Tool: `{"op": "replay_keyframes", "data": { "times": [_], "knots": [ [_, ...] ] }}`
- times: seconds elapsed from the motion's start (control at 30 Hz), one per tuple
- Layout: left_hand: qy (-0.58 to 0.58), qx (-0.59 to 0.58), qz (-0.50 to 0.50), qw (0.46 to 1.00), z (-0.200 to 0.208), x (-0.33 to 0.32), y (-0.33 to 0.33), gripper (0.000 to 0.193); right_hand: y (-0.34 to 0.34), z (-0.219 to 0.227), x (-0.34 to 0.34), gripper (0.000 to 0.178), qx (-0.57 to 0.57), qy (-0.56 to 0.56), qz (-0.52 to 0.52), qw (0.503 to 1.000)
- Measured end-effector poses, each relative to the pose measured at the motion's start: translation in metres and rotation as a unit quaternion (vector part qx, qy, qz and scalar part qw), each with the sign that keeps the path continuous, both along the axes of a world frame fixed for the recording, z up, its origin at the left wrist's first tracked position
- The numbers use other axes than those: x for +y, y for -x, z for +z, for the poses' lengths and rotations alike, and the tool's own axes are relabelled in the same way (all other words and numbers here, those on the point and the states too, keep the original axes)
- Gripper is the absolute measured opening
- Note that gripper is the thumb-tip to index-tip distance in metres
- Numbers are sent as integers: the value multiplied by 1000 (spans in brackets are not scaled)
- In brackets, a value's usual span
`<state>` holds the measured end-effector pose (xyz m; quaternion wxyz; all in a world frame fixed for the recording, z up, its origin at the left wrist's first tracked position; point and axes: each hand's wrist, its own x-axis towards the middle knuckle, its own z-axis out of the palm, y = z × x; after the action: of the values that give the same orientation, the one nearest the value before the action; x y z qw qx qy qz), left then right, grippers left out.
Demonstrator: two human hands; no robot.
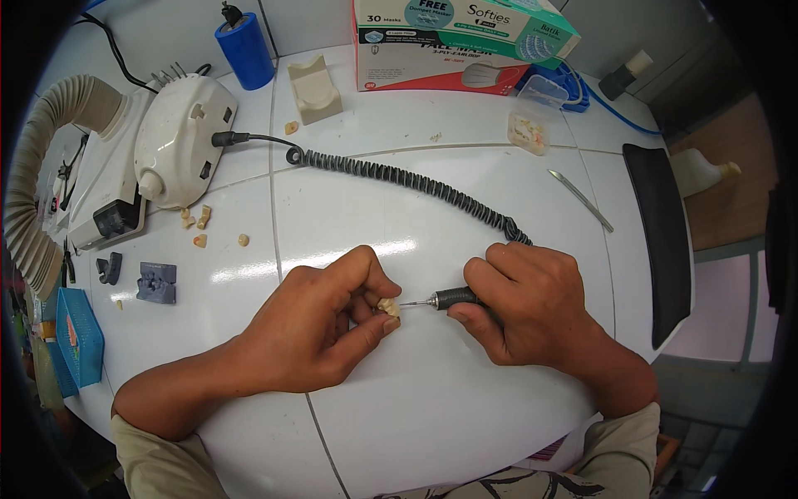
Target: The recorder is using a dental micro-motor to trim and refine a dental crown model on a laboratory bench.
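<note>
Between the thumb and fingers of my left hand [328, 320] is pinched a small cream-coloured dental piece [388, 308], partly hidden by the fingertips. My right hand [528, 303] is wrapped round a black rotary handpiece [455, 297], its thin metal bur pointing left. The bur's tip reaches the dental piece; whether it touches cannot be made out. A coiled black cord [407, 184] runs from behind my right hand to a white control unit [179, 141] at the back left. Both hands are held over the white tabletop [432, 399].
Grey dental models [156, 283] and several cream pieces [204, 216] lie at left, near a ribbed hose [33, 166] and blue basket [81, 337]. Mask boxes [465, 46], a beige block [314, 89] and a blue cylinder [245, 50] stand behind. A metal blade tool [581, 200] lies right.
</note>
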<state>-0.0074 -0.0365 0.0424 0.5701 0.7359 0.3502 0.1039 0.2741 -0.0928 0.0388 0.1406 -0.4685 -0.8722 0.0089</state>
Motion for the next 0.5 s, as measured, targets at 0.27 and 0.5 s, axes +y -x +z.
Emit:
{"op": "replay_keyframes", "data": {
  "times": [0.27,0.5],
  "knots": [
    [-22,-37,17,999,-10,-2,0,22,1,1,0,38,3,0,1,1000],
    [-41,-22,24,999,-6,-2,-1,22,-1,4,-1,44,7,15,9,1000]
  ]
}}
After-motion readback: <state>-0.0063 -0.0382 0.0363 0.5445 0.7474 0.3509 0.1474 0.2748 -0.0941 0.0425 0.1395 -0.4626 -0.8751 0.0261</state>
